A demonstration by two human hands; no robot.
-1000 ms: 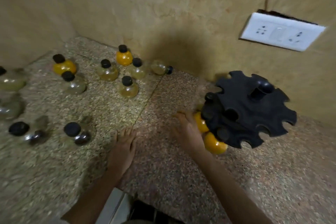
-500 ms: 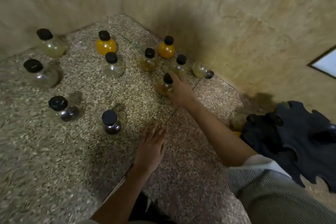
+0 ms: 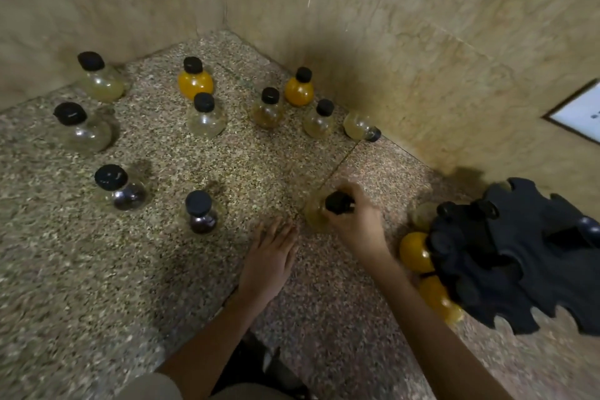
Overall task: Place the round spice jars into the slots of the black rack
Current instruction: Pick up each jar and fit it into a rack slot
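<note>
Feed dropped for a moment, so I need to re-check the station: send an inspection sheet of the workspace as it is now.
Surface: speckled stone counter in a wall corner.
Job's things: black rack at right, with at least three slotted jars; ten loose jars, nine upright, one lying jar by the wall.
Clutter: nothing seen.
Grippers: left hand flat on the counter; right hand grips a pale jar by its top.
Cables: nothing seen.
Surroundings: beige walls; socket plate at right edge.

no legible text, labels or numbers anywhere
</note>
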